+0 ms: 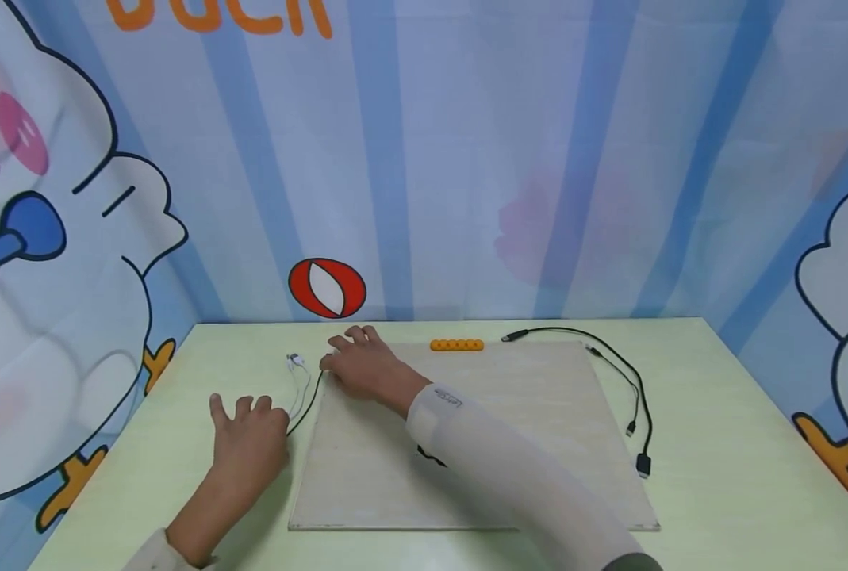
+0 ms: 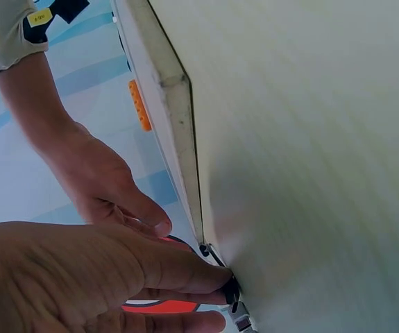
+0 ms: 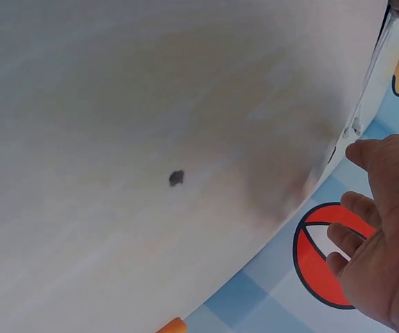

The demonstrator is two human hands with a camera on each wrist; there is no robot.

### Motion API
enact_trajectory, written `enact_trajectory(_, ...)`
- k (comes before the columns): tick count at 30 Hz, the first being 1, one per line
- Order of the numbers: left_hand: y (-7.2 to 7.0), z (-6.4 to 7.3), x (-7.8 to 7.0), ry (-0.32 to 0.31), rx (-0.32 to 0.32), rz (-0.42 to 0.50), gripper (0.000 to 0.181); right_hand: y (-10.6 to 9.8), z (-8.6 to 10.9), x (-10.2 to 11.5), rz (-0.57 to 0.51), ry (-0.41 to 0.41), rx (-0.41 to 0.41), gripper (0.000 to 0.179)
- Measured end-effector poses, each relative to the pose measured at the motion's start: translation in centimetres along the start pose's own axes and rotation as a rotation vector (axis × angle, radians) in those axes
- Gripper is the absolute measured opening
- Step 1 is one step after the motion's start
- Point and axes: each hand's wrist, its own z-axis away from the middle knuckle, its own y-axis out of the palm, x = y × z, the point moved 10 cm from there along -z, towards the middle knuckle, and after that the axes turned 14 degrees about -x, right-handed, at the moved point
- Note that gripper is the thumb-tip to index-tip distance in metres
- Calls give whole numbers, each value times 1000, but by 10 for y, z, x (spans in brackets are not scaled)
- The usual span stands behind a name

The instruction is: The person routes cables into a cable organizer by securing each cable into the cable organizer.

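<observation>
Beside the left edge of a pale flat board (image 1: pixel 366 476), my left hand (image 1: pixel 250 440) pinches the near end of a thin black cable (image 1: pixel 307 412) between thumb and finger. The left wrist view shows the cable's dark plug (image 2: pixel 232 290) at those fingertips. The cable runs back along the board's edge to my right hand (image 1: pixel 366 366), which hovers at the far left corner with fingers spread. In the right wrist view, the right hand's thumb and fingers stand apart, the thumb right by the edge. A white cable (image 1: pixel 297 388) lies left of the black one, partly behind the left hand.
An orange ridged strip (image 1: pixel 456 345) sits at the board's back edge. To the right lie a longer black cable (image 1: pixel 634 373) and a shorter dark cable (image 1: pixel 636 396). A patterned curtain (image 1: pixel 452 159) hangs behind the table (image 1: pixel 723 476). The right sleeve (image 1: pixel 509 460) crosses the board.
</observation>
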Motion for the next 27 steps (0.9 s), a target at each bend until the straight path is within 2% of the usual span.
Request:
enact_trajectory(6,-2,-2,0,10,-22,11,10,7,-8,0,52,-13,-9,37)
enact_trajectory(11,1,-1,3,-23,13,29,11,6,-12,2,93,-13,-46,36)
enact_trajectory(15,1,1,4,-31,9,29,10,5,-18,6,92,-7,-67,36)
enact_trajectory(20,-1,1,0,-15,-7,31,10,10,-24,6,75,29,-47,35)
enact_trajectory(27,1,0,4,-40,14,54,12,16,-33,12,60,55,-34,34)
